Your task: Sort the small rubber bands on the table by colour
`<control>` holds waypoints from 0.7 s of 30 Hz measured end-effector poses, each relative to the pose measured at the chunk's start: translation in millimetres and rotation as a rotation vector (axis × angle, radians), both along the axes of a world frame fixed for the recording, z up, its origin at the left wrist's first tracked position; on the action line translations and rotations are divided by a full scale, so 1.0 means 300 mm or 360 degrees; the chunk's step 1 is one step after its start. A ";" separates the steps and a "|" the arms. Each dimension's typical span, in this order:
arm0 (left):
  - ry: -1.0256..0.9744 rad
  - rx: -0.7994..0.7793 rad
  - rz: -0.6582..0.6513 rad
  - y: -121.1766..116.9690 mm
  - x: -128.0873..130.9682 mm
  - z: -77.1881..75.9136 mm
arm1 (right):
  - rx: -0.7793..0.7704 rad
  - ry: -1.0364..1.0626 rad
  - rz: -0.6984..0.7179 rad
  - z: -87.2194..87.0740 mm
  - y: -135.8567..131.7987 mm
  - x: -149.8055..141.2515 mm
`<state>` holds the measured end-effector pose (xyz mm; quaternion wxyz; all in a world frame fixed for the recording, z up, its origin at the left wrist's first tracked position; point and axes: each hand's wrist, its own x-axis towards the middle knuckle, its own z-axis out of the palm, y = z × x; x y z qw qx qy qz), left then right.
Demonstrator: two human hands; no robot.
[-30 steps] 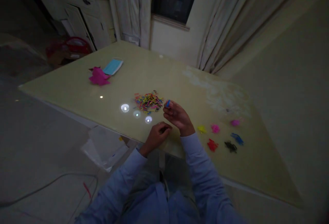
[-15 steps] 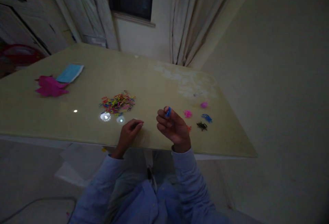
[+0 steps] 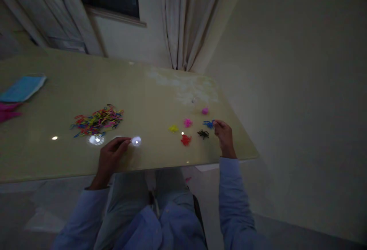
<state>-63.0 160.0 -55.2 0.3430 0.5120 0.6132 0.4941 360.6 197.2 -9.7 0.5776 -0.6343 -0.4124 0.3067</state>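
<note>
My right hand (image 3: pixel 224 137) is at the right of the table, its fingertips pinched at the edge of a small heap of blue rubber bands (image 3: pixel 208 124). Just left of it lie a black heap (image 3: pixel 203 134) and a red heap (image 3: pixel 186 140). Pink bands (image 3: pixel 187 122), yellow bands (image 3: pixel 173 128) and a purple clump (image 3: pixel 205 111) are grouped around them. My left hand (image 3: pixel 112 155) rests low over the table near the front edge, thumb and fingers pressed together; what they hold, if anything, is too small to tell. Beyond it spreads a mixed pile of coloured rubber bands (image 3: pixel 99 121).
A blue face mask (image 3: pixel 23 88) lies at the far left, with a magenta crumpled piece (image 3: pixel 8 111) in front of it. The glossy table (image 3: pixel 149 93) reflects ceiling lights. A wall (image 3: pixel 272 89) and curtains (image 3: pixel 183 24) stand beyond its right and back edges.
My right hand has carried a blue piece rightward and come down at the blue heap. My left hand stays near the table's front edge. The view has swung to the right.
</note>
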 end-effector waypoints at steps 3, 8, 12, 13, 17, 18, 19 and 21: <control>-0.0003 -0.0034 0.0018 0.002 -0.004 -0.006 | -0.0124 -0.0466 -0.0055 -0.055 0.014 0.094; 0.0038 -0.0040 0.0045 0.001 -0.003 -0.005 | -0.0215 -0.0745 -0.0016 -0.095 0.045 0.135; 0.0086 -0.0021 0.0049 0.000 -0.001 -0.009 | -0.0203 -0.0971 -0.0009 -0.119 0.077 0.142; 0.0094 -0.0017 0.0048 0.000 -0.001 -0.011 | -0.0194 -0.1010 -0.0003 -0.126 0.083 0.144; 0.0111 -0.0008 0.0053 -0.001 0.001 -0.005 | -0.0233 -0.1056 0.0060 -0.140 0.089 0.150; 0.0106 -0.0002 0.0056 -0.002 0.002 -0.002 | -0.0247 -0.1050 0.0080 -0.140 0.085 0.150; 0.0099 0.0000 0.0056 -0.002 0.002 0.000 | -0.0249 -0.1045 0.0092 -0.137 0.081 0.148; 0.0081 0.0000 0.0049 -0.003 0.002 0.003 | -0.0234 -0.1029 0.0084 -0.127 0.068 0.144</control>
